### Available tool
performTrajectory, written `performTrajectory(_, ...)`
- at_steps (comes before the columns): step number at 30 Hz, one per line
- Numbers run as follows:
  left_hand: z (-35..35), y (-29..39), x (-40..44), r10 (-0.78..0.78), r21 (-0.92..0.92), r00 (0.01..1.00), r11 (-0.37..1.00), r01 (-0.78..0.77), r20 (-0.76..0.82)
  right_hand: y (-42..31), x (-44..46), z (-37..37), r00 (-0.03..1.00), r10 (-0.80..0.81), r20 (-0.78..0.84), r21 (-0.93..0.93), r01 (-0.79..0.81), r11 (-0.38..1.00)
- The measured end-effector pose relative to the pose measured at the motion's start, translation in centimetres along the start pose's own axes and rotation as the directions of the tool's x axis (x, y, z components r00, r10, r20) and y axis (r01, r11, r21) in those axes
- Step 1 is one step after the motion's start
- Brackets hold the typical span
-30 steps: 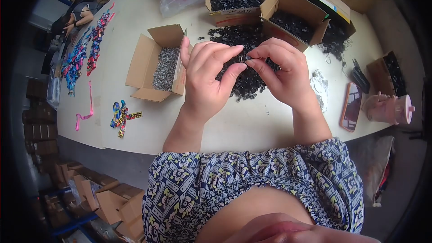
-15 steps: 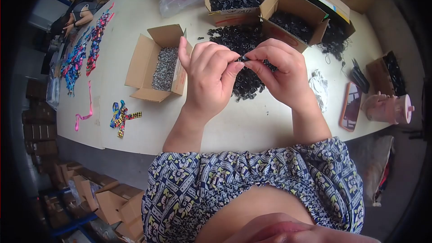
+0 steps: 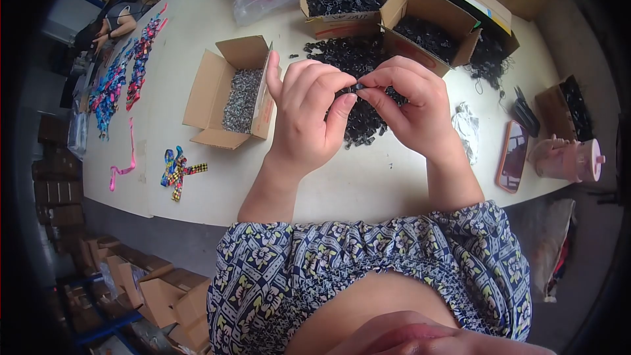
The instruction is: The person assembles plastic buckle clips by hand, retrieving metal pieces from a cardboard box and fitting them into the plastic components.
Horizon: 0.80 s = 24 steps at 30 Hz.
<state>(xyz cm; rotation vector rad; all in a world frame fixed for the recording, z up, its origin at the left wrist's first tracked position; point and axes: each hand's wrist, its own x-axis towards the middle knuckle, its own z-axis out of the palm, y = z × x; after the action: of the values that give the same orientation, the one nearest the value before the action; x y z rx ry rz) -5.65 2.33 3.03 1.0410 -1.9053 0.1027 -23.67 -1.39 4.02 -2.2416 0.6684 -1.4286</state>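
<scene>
My left hand (image 3: 303, 110) and my right hand (image 3: 415, 104) meet above the table, fingertips almost touching. Between them is a small dark piece (image 3: 359, 86), mostly hidden by the fingers, its kind too small to make out. My right thumb and index finger pinch it. On its other side my left index fingertip presses against it, the left thumb sitting slightly lower. Under the hands spreads a pile of small black clips (image 3: 363, 128). Left of my left hand stands an open cardboard box (image 3: 197, 102) of small shiny metallic parts (image 3: 240, 102).
Behind the pile are a box of black clips (image 3: 345, 25) and another open carton (image 3: 420, 56). To the right lie a phone (image 3: 512, 156), a pink cup (image 3: 566, 159) and crumpled white plastic (image 3: 465, 128). Patterned straps (image 3: 176, 172) lie left; another person (image 3: 118, 23) sits at the far left.
My left thumb has moved slightly down and away from the left index finger. The left hand has shifted a little to the right; my right hand stays nearly where it was.
</scene>
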Motion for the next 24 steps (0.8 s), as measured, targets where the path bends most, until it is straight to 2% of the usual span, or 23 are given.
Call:
performTrajectory(7,-0.06,-0.01,0.05,-0.008,-0.026,1.000,1.000,0.007,-0.029,-0.09,-0.03,0.09,0.999,0.034,-0.023,0.034,-0.033,0.999)
performTrajectory(24,0.41,-0.35,-0.35,-0.009,-0.004,0.999,1.000,0.009,-0.053,-0.36,0.06,0.16,0.998,-0.062,0.010,0.026,0.062,0.998)
